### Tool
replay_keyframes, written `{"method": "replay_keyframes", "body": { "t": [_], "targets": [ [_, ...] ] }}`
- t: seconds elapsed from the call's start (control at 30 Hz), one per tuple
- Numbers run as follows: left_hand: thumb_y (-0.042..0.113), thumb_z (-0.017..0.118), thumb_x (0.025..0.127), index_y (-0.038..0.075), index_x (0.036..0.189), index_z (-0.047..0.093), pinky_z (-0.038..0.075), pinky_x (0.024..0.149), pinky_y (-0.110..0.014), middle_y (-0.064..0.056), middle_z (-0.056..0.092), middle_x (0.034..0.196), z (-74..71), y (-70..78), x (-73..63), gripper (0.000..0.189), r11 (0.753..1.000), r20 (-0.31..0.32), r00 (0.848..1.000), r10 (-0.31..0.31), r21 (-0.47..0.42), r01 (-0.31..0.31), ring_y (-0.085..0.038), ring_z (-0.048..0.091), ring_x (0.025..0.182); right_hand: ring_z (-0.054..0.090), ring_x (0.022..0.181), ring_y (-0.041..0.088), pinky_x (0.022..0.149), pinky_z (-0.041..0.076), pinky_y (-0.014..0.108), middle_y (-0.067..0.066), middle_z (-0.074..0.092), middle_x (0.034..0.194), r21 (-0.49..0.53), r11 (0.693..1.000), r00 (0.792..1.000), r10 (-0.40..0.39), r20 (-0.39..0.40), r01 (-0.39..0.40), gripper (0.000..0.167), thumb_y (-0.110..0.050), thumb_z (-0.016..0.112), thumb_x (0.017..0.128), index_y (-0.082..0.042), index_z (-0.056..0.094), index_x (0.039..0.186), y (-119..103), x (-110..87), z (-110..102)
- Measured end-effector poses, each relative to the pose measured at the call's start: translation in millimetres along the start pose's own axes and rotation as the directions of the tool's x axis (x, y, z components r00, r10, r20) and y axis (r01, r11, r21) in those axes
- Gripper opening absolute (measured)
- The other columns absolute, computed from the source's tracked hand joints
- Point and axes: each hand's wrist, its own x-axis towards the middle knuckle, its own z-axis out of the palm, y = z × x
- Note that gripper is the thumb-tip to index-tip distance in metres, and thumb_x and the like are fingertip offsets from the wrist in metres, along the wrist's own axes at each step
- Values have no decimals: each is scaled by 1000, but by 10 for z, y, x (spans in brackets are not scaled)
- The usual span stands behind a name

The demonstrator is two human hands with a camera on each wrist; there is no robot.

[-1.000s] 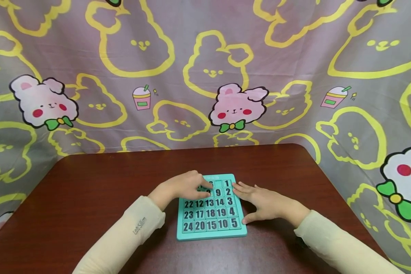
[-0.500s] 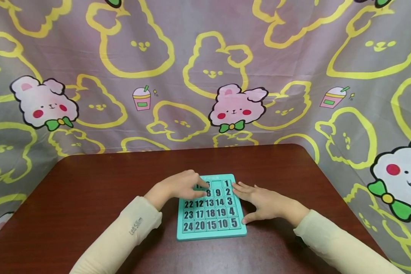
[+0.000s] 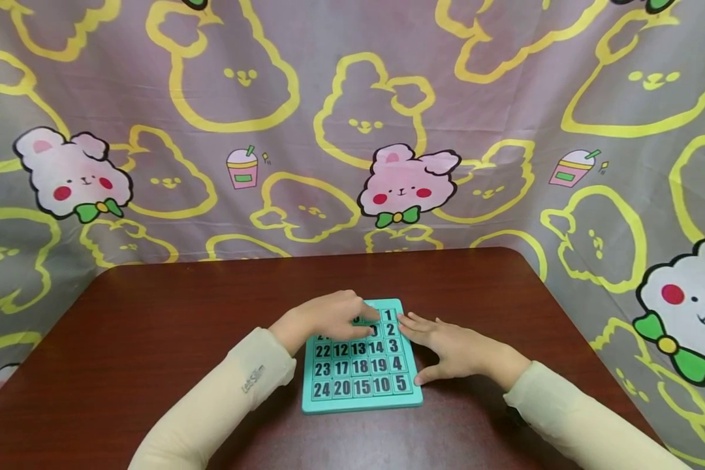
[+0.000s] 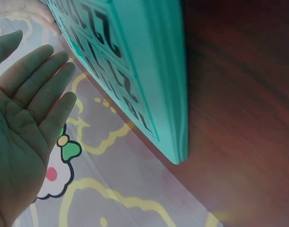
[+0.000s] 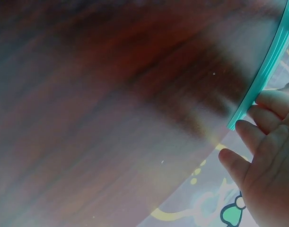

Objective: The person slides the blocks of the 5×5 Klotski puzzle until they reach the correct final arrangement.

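A turquoise number slide puzzle lies flat on the table, its square tiles printed with black numbers. My left hand reaches over its upper left part, index finger and thumb extended over the top rows near the 9 tile. Several tiles there are hidden beneath this hand. In the left wrist view its fingers look straight, beside the edge of the puzzle. My right hand rests against the right edge of the frame, fingers and thumb spread. Its fingertips touch the rim in the right wrist view too.
The dark reddish-brown table extends around the puzzle on all sides. Behind and beside it hangs a grey-pink curtain with yellow outlines and white rabbit faces.
My left hand drew slightly left, then slid right along the upper rows, now covering the top-row gap that showed half a second ago. The right hand stays still.
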Motion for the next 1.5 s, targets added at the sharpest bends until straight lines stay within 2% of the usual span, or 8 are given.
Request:
{"method": "replay_keyframes", "body": {
  "t": [0.3, 0.5, 0.7, 1.0, 1.2, 1.4, 1.5],
  "targets": [
    [32, 59, 99, 14, 138, 60, 47, 106, -30, 2, 61, 139, 21, 61, 149, 43, 1000, 54, 999, -5, 30, 3, -11, 58, 127, 16, 155, 27, 117, 23, 63, 2, 19, 167, -11, 1000, 1000, 9, 6, -9, 99, -61, 71, 80, -12, 31, 157, -3, -2, 6],
    [32, 58, 100, 15, 139, 59, 48, 105, -30, 2, 62, 138, 36, 97, 195, 43, 999, 81, 997, -21, 37, 18, -13, 60, 126, 15, 155, 27, 118, 23, 62, 2, 18, 167, -2, 1000, 1000, 13, 5, -13, 98, -59, 72, 81, -12, 30, 157, -3, -2, 13],
    [33, 58, 100, 14, 138, 60, 49, 105, -31, 2, 62, 138, 32, 92, 168, 43, 999, 74, 997, -34, 40, 31, -13, 61, 125, 15, 155, 28, 117, 22, 64, 3, 18, 167, 5, 1000, 1000, 4, 2, -4, 99, -59, 72, 81, -11, 30, 156, -5, -2, 13],
    [32, 59, 98, 13, 135, 63, 51, 102, -32, 1, 64, 135, 44, 10, 54, 41, 999, 44, 998, -47, 17, 46, -12, 62, 121, 16, 155, 28, 118, 23, 62, 2, 20, 167, -1, 1000, 1000, 11, 1, -11, 98, -60, 72, 80, -12, 31, 156, -7, -11, 15],
    [33, 60, 98, 14, 132, 66, 53, 97, -30, 1, 66, 132, 59, -40, -13, 40, 999, 22, 999, -46, 11, 45, -9, 66, 113, 16, 154, 28, 117, 24, 62, 2, 20, 167, -2, 1000, 1000, 13, -3, -13, 98, -59, 72, 80, -12, 32, 156, -7, -14, 18],
    [33, 61, 97, 14, 131, 67, 54, 94, -27, 1, 67, 131, 54, -34, -48, 40, 998, 11, 998, -66, -3, 66, -5, 66, 104, 16, 154, 28, 117, 24, 63, 2, 20, 167, -6, 1000, 1000, 15, -2, -15, 99, -62, 71, 80, -12, 32, 156, 11, -5, 31],
    [32, 61, 97, 14, 132, 66, 54, 95, -28, 1, 66, 132, 48, -13, -65, 40, 998, 9, 998, -59, -1, 59, -6, 66, 107, 16, 154, 28, 117, 24, 63, 2, 20, 167, -8, 1000, 1000, 11, -3, -11, 99, -62, 71, 80, -12, 32, 156, 11, -2, 31]
  ]
}}
